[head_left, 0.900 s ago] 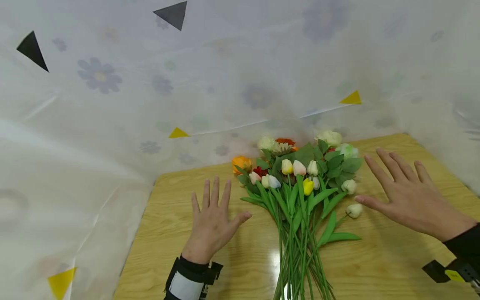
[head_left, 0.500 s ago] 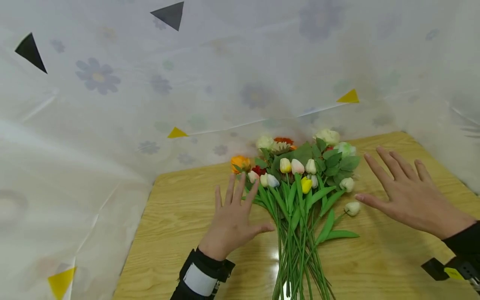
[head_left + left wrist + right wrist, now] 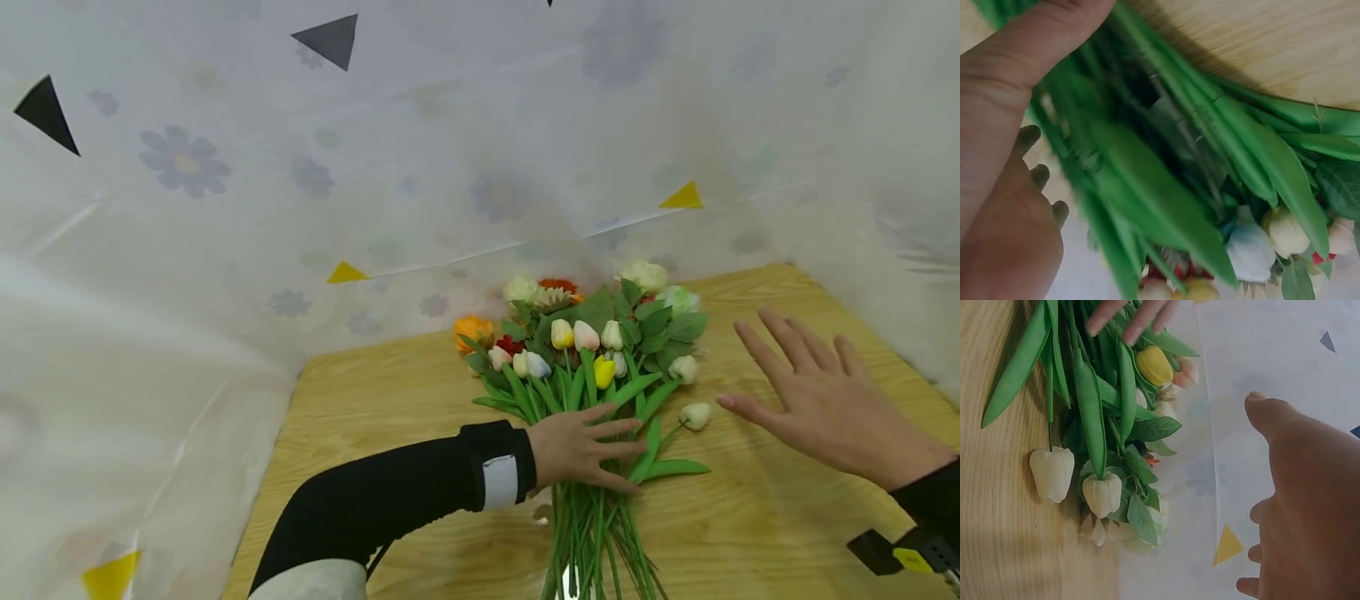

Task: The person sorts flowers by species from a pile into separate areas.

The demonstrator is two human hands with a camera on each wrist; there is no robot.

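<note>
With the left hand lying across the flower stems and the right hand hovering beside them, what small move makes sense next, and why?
Probably the left hand should curl its fingers around the stems of the artificial flower bunch. It lies flat across them with fingers straight, not gripping, and the bunch rests loose on the wooden table. The right hand hovers open beside the stray white tulip, apart from it.

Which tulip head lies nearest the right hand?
The cream tulip lying alone on the table, at the bunch's right edge, just off the right hand thumb; the others sit clustered further left.
</note>
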